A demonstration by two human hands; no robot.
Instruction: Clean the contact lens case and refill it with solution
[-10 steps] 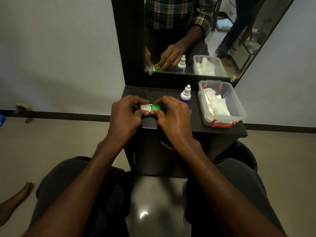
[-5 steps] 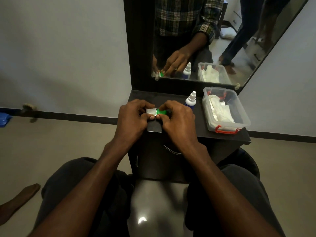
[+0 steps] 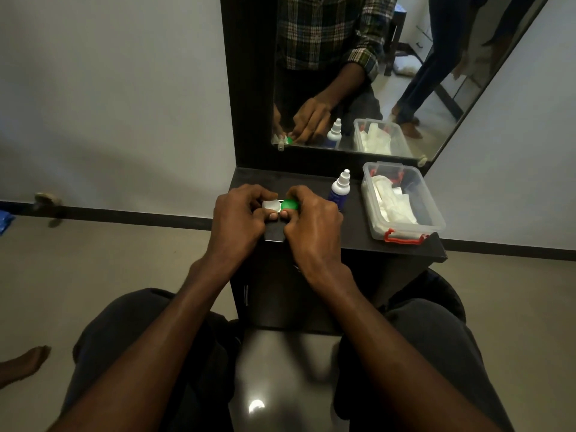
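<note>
A small contact lens case (image 3: 280,206) with one white cap and one green cap sits over the dark dresser top (image 3: 352,238). My left hand (image 3: 238,222) grips the white cap side. My right hand (image 3: 311,222) grips the green cap side, thumbs meeting below the case. The case body is mostly hidden by my fingers. A blue solution bottle (image 3: 339,191) with a white nozzle stands upright just right of my right hand.
A clear plastic box (image 3: 405,233) with red latches holds white tissues at the right of the dresser top. A mirror (image 3: 374,73) stands behind. My knees flank the dresser. Another person's foot (image 3: 21,363) rests on the floor at left.
Both hands stay closed on the case. The camera view has shifted slightly, and my fingers have shifted slightly on the caps.
</note>
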